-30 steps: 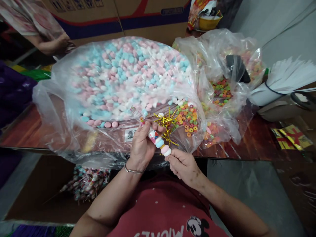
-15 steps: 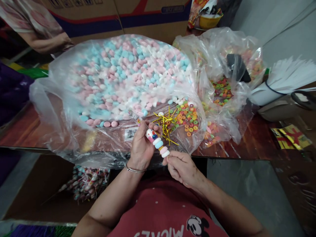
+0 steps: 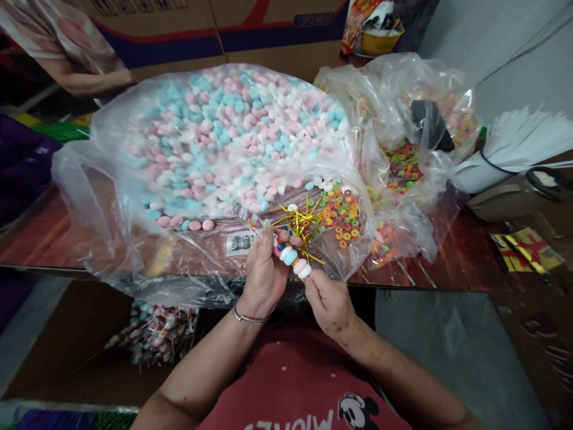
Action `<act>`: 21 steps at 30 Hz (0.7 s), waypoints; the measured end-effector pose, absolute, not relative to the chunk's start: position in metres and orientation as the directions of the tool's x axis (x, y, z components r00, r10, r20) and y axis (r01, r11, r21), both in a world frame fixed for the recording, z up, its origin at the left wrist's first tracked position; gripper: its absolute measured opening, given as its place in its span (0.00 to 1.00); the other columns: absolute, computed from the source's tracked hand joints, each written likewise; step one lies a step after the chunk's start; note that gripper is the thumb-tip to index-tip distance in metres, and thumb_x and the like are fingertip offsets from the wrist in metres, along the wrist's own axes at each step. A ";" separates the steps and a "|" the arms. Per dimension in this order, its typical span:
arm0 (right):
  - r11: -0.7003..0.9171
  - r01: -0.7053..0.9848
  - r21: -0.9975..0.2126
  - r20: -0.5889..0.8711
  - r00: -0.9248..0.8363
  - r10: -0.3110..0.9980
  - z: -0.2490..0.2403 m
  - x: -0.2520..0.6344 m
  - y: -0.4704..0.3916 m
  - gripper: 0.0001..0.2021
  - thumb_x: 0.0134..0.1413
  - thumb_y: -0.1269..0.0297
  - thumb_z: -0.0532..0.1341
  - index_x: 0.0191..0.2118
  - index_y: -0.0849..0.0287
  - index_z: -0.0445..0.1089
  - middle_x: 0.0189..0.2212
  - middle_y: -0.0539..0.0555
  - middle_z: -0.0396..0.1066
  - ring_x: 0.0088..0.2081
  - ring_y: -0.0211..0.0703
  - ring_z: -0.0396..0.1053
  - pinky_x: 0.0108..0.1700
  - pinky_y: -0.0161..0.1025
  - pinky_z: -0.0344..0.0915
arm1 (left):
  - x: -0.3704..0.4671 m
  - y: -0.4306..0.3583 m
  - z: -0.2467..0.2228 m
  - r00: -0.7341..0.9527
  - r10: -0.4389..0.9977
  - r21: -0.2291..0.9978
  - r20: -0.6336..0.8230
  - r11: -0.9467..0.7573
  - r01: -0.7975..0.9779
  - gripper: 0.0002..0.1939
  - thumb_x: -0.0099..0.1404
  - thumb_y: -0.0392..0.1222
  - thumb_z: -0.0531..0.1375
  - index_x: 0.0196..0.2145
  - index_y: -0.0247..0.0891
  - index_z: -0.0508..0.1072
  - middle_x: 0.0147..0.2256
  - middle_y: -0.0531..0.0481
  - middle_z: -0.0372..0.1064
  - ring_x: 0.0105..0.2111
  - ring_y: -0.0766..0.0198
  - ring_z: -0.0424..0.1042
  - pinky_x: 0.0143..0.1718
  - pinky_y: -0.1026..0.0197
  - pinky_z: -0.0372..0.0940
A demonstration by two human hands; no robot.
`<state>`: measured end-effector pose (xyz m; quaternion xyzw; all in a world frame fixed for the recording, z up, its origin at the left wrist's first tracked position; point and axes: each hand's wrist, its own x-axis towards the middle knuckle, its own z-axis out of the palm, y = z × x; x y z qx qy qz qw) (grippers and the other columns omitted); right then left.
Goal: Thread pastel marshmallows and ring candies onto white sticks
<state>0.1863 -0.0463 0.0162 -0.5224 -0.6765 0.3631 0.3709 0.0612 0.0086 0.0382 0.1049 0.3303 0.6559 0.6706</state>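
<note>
My left hand [image 3: 266,275] is closed around the upper part of a candy skewer [image 3: 290,257]. White, blue and pink candies line up along it, with a thin orange piece between them, and it slants down to the right. A clear printed wrapper [image 3: 245,216] sticks out above my left fingers. At the lower end, just below the last white candy, my right hand [image 3: 330,301] pinches the skewer; its fingertips hide what lies beneath them. Gold twist ties [image 3: 304,222] and small ring candies [image 3: 342,215] lie just beyond my hands.
A large clear bag [image 3: 74,158] full of pastel candies covers the table [image 3: 27,239]. To its right are bags of ring candies [image 3: 403,167], a phone-like dark object [image 3: 430,122] and white sticks [image 3: 523,140]. A cardboard box [image 3: 49,352] of finished-looking skewers stands below left. Another person's arm [image 3: 85,80] shows behind.
Both hands and the skewer have shifted slightly right. My left fingers now cover more of its upper part, and the right hand has turned a little more upright.
</note>
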 end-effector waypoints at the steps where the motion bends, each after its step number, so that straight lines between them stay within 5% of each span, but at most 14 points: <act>1: 0.205 0.451 -0.869 0.135 -0.182 0.974 0.015 0.186 -0.047 0.09 0.59 0.63 0.52 0.30 0.57 0.64 0.18 0.45 0.55 0.19 0.33 0.54 0.25 0.35 0.50 | 0.061 0.009 0.038 -0.085 0.947 0.572 -0.311 0.114 -0.813 0.15 0.58 0.49 0.67 0.31 0.36 0.69 0.26 0.56 0.68 0.28 0.67 0.73 0.33 0.65 0.67; 4: 0.111 0.372 -0.922 0.049 -0.170 0.984 0.012 0.184 -0.049 0.10 0.61 0.61 0.51 0.31 0.56 0.64 0.17 0.45 0.55 0.19 0.34 0.55 0.24 0.35 0.52 | 0.061 0.011 0.037 -0.090 0.929 0.540 -0.360 0.129 -0.832 0.15 0.62 0.50 0.63 0.29 0.35 0.69 0.26 0.54 0.69 0.29 0.67 0.73 0.38 0.63 0.68; 7: -0.120 0.116 -0.986 -0.138 -0.161 0.977 0.010 0.179 -0.049 0.13 0.61 0.55 0.51 0.31 0.57 0.65 0.14 0.43 0.53 0.16 0.33 0.51 0.20 0.33 0.50 | 0.061 0.012 0.038 -0.062 0.895 0.484 -0.442 0.180 -0.856 0.17 0.67 0.50 0.58 0.28 0.34 0.70 0.25 0.53 0.69 0.28 0.67 0.74 0.40 0.61 0.69; 13: -0.369 -0.238 -0.898 -0.323 -0.212 0.922 0.009 0.170 -0.046 0.12 0.57 0.57 0.54 0.29 0.59 0.65 0.09 0.40 0.51 0.11 0.28 0.44 0.15 0.30 0.41 | 0.066 0.007 0.033 -0.082 0.913 0.534 -0.400 0.159 -0.831 0.16 0.65 0.52 0.60 0.30 0.34 0.71 0.27 0.52 0.72 0.31 0.65 0.75 0.37 0.63 0.69; 17: -0.273 -0.150 -0.950 -0.245 -0.182 0.952 0.007 0.170 -0.044 0.13 0.58 0.55 0.54 0.30 0.59 0.65 0.11 0.41 0.53 0.13 0.29 0.48 0.16 0.30 0.46 | 0.074 -0.003 0.027 -0.171 0.939 0.671 -0.299 0.079 -0.737 0.18 0.57 0.54 0.66 0.33 0.36 0.71 0.29 0.52 0.73 0.31 0.63 0.76 0.32 0.65 0.68; 21: -0.135 -0.014 -0.991 -0.131 -0.158 0.979 0.007 0.176 -0.042 0.14 0.58 0.54 0.55 0.30 0.60 0.66 0.14 0.42 0.54 0.16 0.29 0.51 0.19 0.30 0.50 | 0.070 -0.005 0.025 -0.064 0.974 0.709 -0.216 0.112 -0.697 0.18 0.56 0.53 0.67 0.35 0.37 0.71 0.31 0.49 0.76 0.36 0.58 0.78 0.40 0.59 0.69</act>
